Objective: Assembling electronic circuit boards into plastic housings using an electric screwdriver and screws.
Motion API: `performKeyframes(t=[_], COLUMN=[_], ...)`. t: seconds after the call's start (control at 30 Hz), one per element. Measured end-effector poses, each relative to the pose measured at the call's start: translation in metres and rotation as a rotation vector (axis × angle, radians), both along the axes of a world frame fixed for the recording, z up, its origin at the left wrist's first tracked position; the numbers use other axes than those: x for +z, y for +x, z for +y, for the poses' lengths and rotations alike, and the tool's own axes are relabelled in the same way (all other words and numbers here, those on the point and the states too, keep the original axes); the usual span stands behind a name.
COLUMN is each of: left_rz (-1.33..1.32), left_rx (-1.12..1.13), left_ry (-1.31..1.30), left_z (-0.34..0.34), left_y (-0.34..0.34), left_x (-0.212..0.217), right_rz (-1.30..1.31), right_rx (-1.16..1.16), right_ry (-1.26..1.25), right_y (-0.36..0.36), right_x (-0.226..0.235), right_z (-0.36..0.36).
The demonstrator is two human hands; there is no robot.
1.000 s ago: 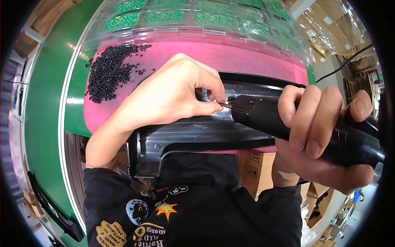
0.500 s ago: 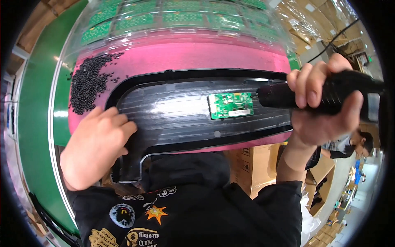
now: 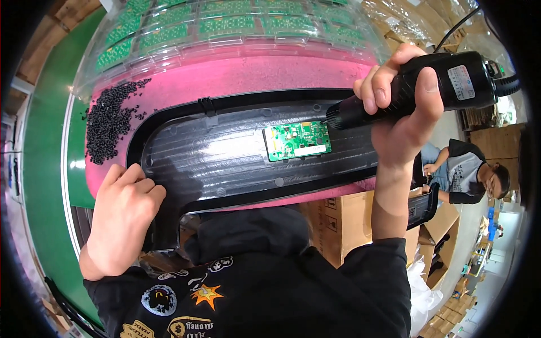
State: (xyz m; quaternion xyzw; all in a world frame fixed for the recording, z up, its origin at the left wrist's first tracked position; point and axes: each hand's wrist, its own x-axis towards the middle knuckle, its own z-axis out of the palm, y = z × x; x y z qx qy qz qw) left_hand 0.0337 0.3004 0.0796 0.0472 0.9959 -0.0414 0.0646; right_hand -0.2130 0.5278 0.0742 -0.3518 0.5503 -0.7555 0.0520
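Note:
A long black plastic housing (image 3: 225, 186) lies open side up in front of me. Inside it, right of its middle, rests a green circuit board (image 3: 298, 141) with a white label strip. My right hand (image 3: 397, 124) is wrapped round a black electric screwdriver (image 3: 406, 84), tilted with its cabled end up to the right. Its nose is at the board's upper right corner; the bit's tip is too small to make out. My left hand (image 3: 127, 197) has its fingers curled at the housing's left rim, with the fingertips partly hidden.
A pile of small black screws (image 3: 110, 121) lies on the pink mat (image 3: 242, 70) at the left. Clear plastic trays of green boards (image 3: 225, 25) stand at the back. Cardboard boxes (image 3: 341, 225) are at the lower right; beyond them sits another person (image 3: 465, 172).
The screwdriver's rear end has swung up, and its nose stays by the board's upper right corner. The whole view has shifted, so housing and board appear farther left. My left hand stays at the rim.

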Motion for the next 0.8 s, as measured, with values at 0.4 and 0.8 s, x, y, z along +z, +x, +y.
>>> performKeyframes(t=[0.4, 0.8], left_rz=[0.027, -0.076], left_rx=[-0.250, -0.306], left_ry=[0.382, 0.420], left_z=[0.008, 0.010], left_y=[-0.062, -0.127], left_x=[0.012, -0.013], right_rz=[-0.001, 0.040], right_rx=[0.012, 0.145], right_ry=[0.099, 0.065], right_y=[-0.003, -0.007], right_x=[0.007, -0.003], right_z=[-0.011, -0.014])
